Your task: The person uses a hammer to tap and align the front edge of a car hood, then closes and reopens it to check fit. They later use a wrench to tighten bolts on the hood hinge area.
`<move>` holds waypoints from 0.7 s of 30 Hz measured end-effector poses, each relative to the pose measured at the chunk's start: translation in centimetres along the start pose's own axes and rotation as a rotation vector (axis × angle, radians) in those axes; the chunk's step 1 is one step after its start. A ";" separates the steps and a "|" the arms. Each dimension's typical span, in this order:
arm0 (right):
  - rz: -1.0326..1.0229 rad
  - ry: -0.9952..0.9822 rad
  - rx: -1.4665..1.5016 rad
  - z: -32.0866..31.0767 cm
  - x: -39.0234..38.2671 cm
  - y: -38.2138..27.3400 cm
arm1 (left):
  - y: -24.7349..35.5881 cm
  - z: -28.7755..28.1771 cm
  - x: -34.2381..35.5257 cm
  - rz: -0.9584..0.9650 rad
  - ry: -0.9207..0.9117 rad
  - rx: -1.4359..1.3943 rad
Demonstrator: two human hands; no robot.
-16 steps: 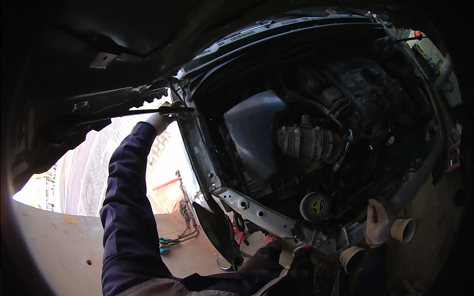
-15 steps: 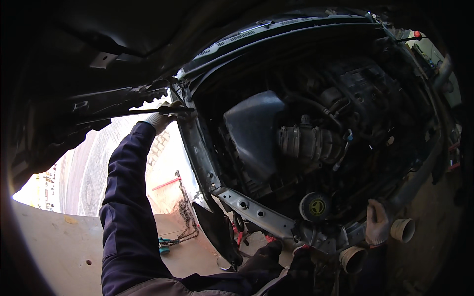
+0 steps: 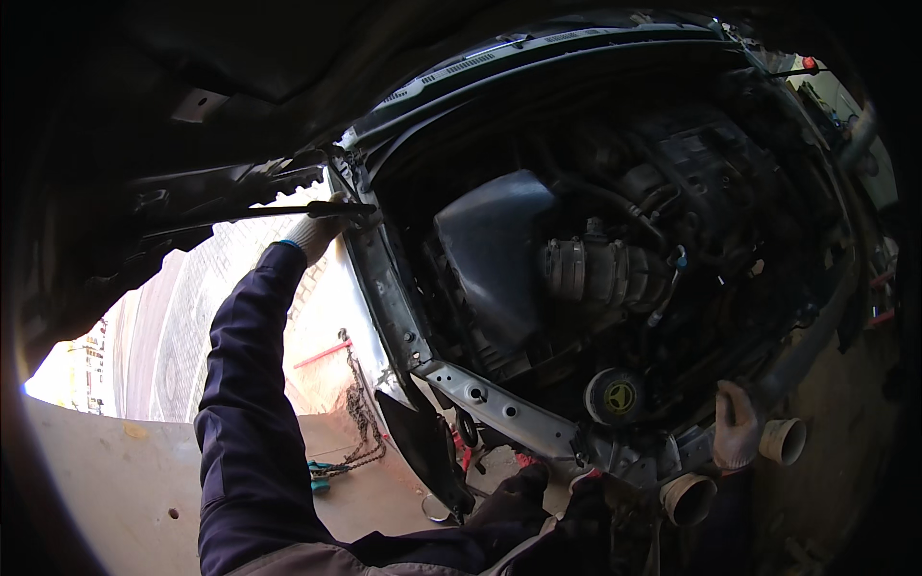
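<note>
My left hand [image 3: 321,235], in a pale knitted glove, reaches to the fender edge [image 3: 384,288] of a car's engine bay. A dark hood strut [image 3: 288,210] crosses in front of it, and most of its fingers are hidden there. At the bay's front edge my right hand [image 3: 737,432], also gloved, lies with its fingers stretched upward, holding nothing that I can see. Left of it is a round black cap [image 3: 615,397] with a yellow symbol. Behind lie a dark air filter housing [image 3: 499,250] and a ribbed intake hose [image 3: 605,274].
The raised hood [image 3: 192,58] hangs over the upper left. Two short pale pipe ends [image 3: 688,499] stand near my right wrist. A metal crossmember [image 3: 509,408] borders the bay's front. A chain [image 3: 360,422] and a red bar [image 3: 323,354] lie beyond the fender.
The view has shifted very slightly. My left hand has turned a little at the strut, with its fingers less exposed. My right hand stays in nearly the same place.
</note>
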State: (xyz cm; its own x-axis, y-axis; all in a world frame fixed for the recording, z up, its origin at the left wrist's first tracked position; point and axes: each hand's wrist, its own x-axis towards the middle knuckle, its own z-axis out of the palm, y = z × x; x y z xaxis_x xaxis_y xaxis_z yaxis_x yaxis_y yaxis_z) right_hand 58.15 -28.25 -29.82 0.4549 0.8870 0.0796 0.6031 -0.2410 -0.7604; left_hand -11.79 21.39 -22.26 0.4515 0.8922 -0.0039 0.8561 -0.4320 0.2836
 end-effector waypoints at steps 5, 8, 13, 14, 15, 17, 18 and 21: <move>0.037 0.006 -0.009 -0.2 0.2 -0.7 | -0.5 1.9 -1.0 -0.216 0.001 0.007; 0.005 0.007 -0.024 -0.2 0.3 -0.9 | -1.3 1.9 -2.0 -0.169 -0.039 0.106; -0.006 0.027 -0.011 -0.1 0.3 -0.8 | -1.9 1.3 -2.5 -0.371 -0.060 -0.232; 0.015 0.028 0.003 0.0 0.3 -0.7 | -1.9 1.3 -2.5 -0.418 -0.075 -0.372; -0.005 0.027 -0.007 0.0 0.3 -0.6 | -1.8 1.2 -2.5 -0.459 -0.064 -0.513; 0.006 0.022 0.004 0.0 0.3 -0.5 | -1.7 1.3 -2.7 -0.521 -0.046 -0.688; 0.002 0.025 0.013 0.0 0.3 -0.4 | -1.6 1.3 -2.9 -0.524 0.001 -0.723; -0.004 0.028 0.022 0.0 0.3 -0.2 | -1.5 1.6 -3.2 -0.561 0.070 -0.785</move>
State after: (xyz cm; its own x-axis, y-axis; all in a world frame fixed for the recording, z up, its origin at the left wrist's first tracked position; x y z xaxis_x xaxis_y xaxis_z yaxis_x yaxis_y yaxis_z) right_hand 58.15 -27.95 -29.70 0.4706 0.8766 0.1003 0.5903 -0.2283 -0.7742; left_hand -14.17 18.96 -24.18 -0.0100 0.9588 -0.2840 0.5196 0.2477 0.8177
